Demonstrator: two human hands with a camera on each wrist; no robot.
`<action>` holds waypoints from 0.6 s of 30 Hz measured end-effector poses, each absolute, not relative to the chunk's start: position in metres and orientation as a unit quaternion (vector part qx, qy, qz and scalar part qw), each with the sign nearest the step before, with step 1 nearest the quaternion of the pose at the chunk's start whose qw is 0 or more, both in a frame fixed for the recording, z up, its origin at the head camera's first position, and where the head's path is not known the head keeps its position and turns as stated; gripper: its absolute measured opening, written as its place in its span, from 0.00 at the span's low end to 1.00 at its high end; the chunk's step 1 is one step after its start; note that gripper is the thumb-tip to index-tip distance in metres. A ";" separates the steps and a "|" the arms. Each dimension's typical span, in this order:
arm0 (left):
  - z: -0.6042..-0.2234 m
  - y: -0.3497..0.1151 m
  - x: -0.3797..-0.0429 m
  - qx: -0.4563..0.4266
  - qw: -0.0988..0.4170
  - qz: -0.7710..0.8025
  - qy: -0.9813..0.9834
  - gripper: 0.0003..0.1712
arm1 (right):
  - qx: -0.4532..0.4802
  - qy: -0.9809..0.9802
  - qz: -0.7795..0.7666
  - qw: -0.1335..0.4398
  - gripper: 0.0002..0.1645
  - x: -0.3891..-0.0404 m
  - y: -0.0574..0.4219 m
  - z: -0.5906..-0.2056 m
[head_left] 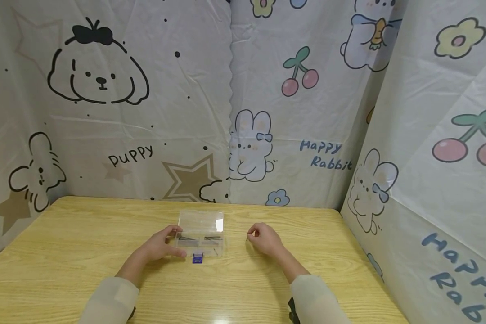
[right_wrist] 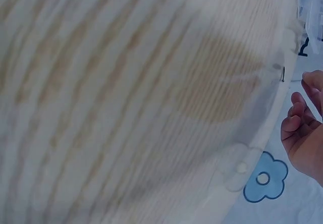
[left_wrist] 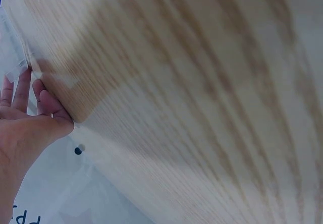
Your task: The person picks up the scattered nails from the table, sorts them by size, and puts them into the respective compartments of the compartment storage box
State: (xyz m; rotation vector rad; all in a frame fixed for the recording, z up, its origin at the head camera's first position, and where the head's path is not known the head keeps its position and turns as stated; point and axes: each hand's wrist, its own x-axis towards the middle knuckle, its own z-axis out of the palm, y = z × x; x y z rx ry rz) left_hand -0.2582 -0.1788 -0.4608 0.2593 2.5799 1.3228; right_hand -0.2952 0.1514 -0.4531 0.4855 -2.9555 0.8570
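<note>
A clear plastic compartment box [head_left: 185, 255] lies on the wooden table, its clear lid [head_left: 200, 221] raised at the far side. Thin dark metal pieces lie in its back compartments, and a small one [head_left: 215, 250] is in the front right compartment. My left hand [head_left: 162, 243] holds the box's left side between thumb and fingers. To the right of the box, my right hand [head_left: 266, 238] is low over the table with loosely bent fingers. A tiny dark pin-like piece [right_wrist: 283, 74] stands on the table just off its fingertips.
A blue latch [head_left: 197, 258] sticks out from the box's front edge. The wooden table [head_left: 227, 288] ends at a cartoon-printed white cloth [head_left: 194, 112] hung behind it. More printed cloth [head_left: 437, 193] hangs along the right side.
</note>
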 end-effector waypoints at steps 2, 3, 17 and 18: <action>-0.461 -0.179 -0.258 0.087 0.117 0.449 0.881 0.44 | 0.150 -0.949 0.278 0.016 0.05 -0.296 0.155 -0.455; -0.460 -0.179 -0.258 0.087 0.117 0.450 0.881 0.44 | 0.148 -0.949 0.277 0.017 0.05 -0.297 0.157 -0.456; -0.461 -0.179 -0.258 0.086 0.115 0.447 0.883 0.44 | 0.123 -0.950 0.288 0.012 0.06 -0.302 0.159 -0.466; -0.461 -0.179 -0.258 0.086 0.115 0.447 0.883 0.44 | 0.122 -0.950 0.287 0.012 0.06 -0.303 0.159 -0.467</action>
